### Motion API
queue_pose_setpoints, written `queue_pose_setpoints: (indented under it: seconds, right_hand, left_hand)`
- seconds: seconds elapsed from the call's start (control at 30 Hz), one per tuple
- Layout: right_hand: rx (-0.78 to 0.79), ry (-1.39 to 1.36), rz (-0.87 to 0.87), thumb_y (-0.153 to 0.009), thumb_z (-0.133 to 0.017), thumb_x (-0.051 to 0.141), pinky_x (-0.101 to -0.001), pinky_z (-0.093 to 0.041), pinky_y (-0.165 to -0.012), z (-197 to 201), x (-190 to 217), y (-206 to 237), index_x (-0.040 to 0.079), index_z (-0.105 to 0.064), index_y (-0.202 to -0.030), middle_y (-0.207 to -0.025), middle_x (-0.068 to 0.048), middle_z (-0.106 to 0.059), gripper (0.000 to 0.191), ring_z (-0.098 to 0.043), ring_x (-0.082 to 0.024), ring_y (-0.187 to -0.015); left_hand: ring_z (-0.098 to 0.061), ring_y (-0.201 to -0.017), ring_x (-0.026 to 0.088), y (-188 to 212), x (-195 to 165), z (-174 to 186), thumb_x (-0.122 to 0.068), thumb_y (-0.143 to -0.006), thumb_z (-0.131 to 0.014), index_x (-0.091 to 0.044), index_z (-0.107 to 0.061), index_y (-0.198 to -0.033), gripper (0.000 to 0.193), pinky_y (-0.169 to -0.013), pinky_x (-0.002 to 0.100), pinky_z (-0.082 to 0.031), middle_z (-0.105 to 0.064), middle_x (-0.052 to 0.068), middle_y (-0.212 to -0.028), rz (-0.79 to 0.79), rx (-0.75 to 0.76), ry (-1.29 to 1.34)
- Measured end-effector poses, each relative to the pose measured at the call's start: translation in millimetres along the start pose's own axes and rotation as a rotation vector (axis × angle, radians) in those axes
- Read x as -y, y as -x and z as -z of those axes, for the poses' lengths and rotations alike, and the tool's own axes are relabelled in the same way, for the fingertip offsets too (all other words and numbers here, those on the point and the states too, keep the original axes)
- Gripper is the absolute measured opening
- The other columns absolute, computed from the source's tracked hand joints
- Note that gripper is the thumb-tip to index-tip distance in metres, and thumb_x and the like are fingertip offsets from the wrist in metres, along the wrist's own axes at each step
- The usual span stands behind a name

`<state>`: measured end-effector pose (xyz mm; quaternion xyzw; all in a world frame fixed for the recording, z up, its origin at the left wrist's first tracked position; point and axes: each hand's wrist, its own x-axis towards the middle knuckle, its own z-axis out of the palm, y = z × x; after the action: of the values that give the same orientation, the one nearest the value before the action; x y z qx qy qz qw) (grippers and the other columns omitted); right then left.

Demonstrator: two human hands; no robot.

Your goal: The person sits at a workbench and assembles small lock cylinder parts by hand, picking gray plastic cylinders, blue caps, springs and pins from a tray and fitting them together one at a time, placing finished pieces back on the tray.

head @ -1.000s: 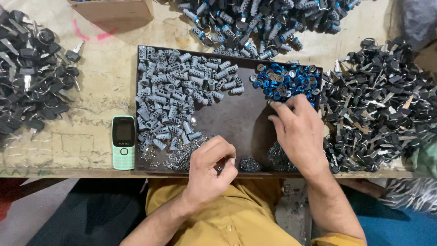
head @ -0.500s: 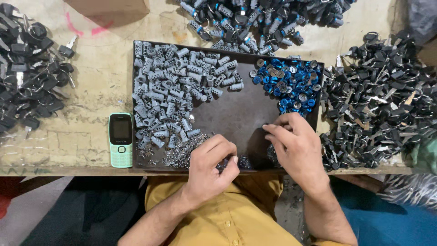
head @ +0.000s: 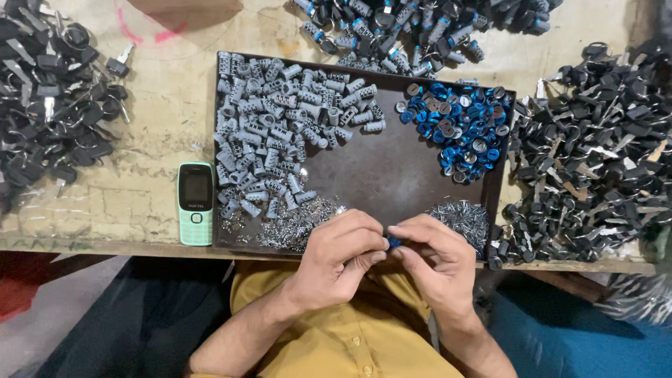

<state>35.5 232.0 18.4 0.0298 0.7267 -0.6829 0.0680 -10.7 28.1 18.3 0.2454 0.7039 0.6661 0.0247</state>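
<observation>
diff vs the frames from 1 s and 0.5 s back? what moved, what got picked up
The right hand pulled back from the blue caps to the tray's near edge and met the left hand. Both now pinch a small blue part between their fingertips, one that was not in either grip a second ago. The grey cylinders, phone and black key piles stayed put.

Left hand (head: pixel 341 253) and right hand (head: pixel 435 260) meet fingertip to fingertip at body midline, fingers curled in pinch. Forearms bare, angled inward from below, wrists slightly bent.
</observation>
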Motion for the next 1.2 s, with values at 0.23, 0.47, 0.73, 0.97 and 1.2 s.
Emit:
queue_pose_setpoints:
  seconds: [0.23, 0.47, 0.73, 0.97, 1.2]
  right_hand:
    - [-0.098, -0.094, -0.007, -0.088, -0.069, -0.012, -0.0218, -0.053, -0.083, -7, -12, 8, -0.004, -0.068, -0.114, -0.112, -0.011, -0.067, 0.027, -0.066, -0.012, -0.095]
    - [0.024, 0.126, 0.135, -0.091, -0.073, -0.005, -0.0243, -0.051, -0.079, -12, 4, 0, -0.002, -0.074, -0.113, -0.108, -0.009, -0.068, 0.022, -0.064, -0.013, -0.093]
    - [-0.057, 0.492, 0.389, -0.071, -0.092, 0.013, -0.0268, -0.048, -0.074, -17, 13, 8, 0.006, -0.072, -0.112, -0.099, -0.005, -0.054, 0.046, -0.057, -0.017, -0.084]
    - [0.104, 0.433, 0.411, -0.072, -0.089, 0.002, -0.0329, -0.054, -0.081, 17, 15, -3, 0.009, -0.07, -0.118, -0.114, -0.013, -0.058, 0.05, -0.063, -0.023, -0.095]
    - [-0.511, 1.363, 0.333, -0.077, -0.087, 0.004, -0.0431, -0.05, -0.086, 129, 30, -35, 0.006, -0.074, -0.12, -0.115, -0.014, -0.058, 0.045, -0.061, -0.035, -0.103]
  left_hand:
    - [-0.066, -0.086, 0.026, 3, 3, -2, 0.0, -0.087, -0.077, -0.003, -0.066, -0.098, 0.015, -0.076, 0.034, -0.053, -0.068, 0.009, -0.098, 0.027, -0.02, 0.048]
    - [-0.06, -0.077, 0.014, 9, -1, -1, 0.006, -0.089, -0.076, -0.003, -0.062, -0.099, 0.019, -0.069, 0.028, -0.049, -0.065, 0.006, -0.091, 0.293, -0.064, 0.146]
    - [-0.059, -0.089, 0.007, 10, 4, -8, 0.007, -0.091, -0.069, -0.003, -0.06, -0.125, 0.037, -0.077, 0.022, -0.051, -0.064, 0.002, -0.099, 0.662, -0.019, 0.984]
    - [-0.062, -0.083, 0.008, 13, 9, -21, 0.002, -0.092, -0.069, 0.002, -0.071, -0.103, 0.011, -0.073, 0.021, -0.052, -0.066, 0.004, -0.099, 0.538, -0.065, 0.465]
    - [-0.064, -0.083, 0.013, 6, 3, -26, 0.001, -0.088, -0.073, 0.0, -0.072, -0.102, 0.014, -0.074, 0.024, -0.051, -0.07, 0.008, -0.098, 0.29, -0.06, 0.193]
